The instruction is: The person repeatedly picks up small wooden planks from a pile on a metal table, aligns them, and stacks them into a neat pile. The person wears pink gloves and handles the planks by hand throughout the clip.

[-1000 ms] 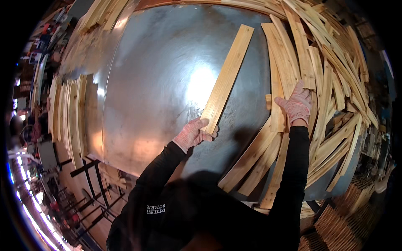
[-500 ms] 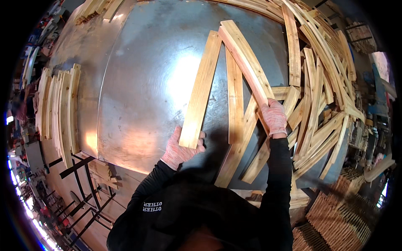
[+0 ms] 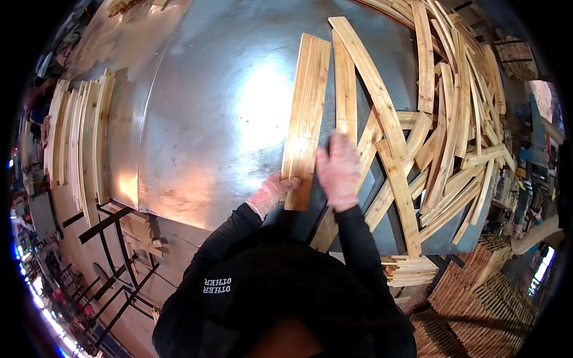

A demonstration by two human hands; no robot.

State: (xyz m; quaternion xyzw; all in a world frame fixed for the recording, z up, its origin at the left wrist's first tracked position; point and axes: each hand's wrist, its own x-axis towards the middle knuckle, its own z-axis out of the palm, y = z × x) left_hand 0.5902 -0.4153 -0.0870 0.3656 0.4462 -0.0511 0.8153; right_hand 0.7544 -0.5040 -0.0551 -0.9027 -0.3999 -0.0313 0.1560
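In pink-white knit gloves, both my hands are over the metal table. My left hand (image 3: pixel 273 194) grips a pale wooden board (image 3: pixel 307 119) near its near end, with the thumb over its top face. Just right of that board is my right hand (image 3: pixel 340 173), fingers stretched out and holding nothing that I can see. It covers part of a narrower wooden slat (image 3: pixel 345 89) pointing away from me. Farther right, a long wooden plank (image 3: pixel 382 107) lies slantwise across other slats.
A jumbled heap of wooden slats (image 3: pixel 444 143) covers the table's right side. More slats stand in a row (image 3: pixel 80 137) at the left, above a black metal frame (image 3: pixel 113 256). Stacked wood (image 3: pixel 483 292) fills the lower right. The metal tabletop (image 3: pixel 209 119) is shiny.
My right hand has let go of the long plank, which now lies on the slats at right, and has moved left. The left hand's board has turned more upright and shifted right.
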